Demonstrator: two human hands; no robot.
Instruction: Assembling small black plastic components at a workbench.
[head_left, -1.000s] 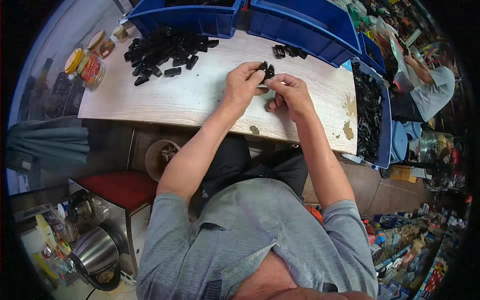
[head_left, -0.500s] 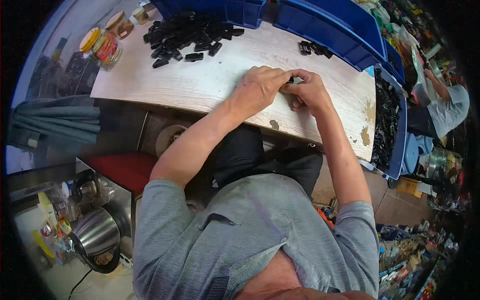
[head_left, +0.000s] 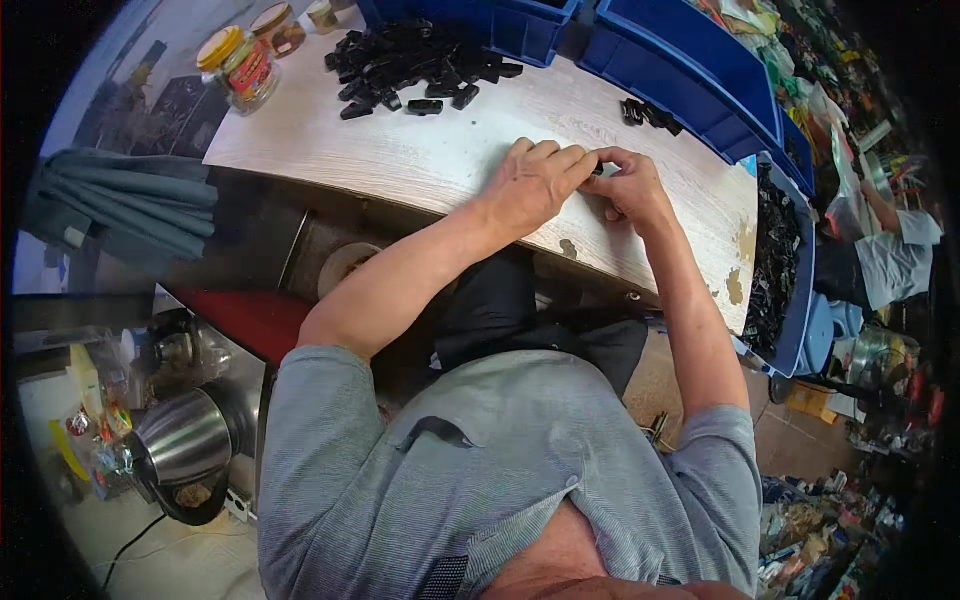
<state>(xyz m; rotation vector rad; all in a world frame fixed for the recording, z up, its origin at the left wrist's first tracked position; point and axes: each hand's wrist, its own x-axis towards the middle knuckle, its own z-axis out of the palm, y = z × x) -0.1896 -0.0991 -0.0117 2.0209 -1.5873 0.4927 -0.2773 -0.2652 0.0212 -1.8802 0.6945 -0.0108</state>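
Apparently partway along: one small black plastic-looking piece (head_left: 598, 169) in hand, not yet set down; large heap of black oblong pieces (head_left: 410, 65) at left on white wood-grain worktop (head_left: 430, 150), smaller black cluster (head_left: 650, 117) beyond right hand (head_left: 638, 190). Which group counts as done: cannot tell. Piece sits between hands, over worktop, mostly hidden. Right hand: thumb and index finger nearly together, pinching piece. Left hand (head_left: 533, 188): fingers curled over piece's left side; grip hidden, hold uncertain.
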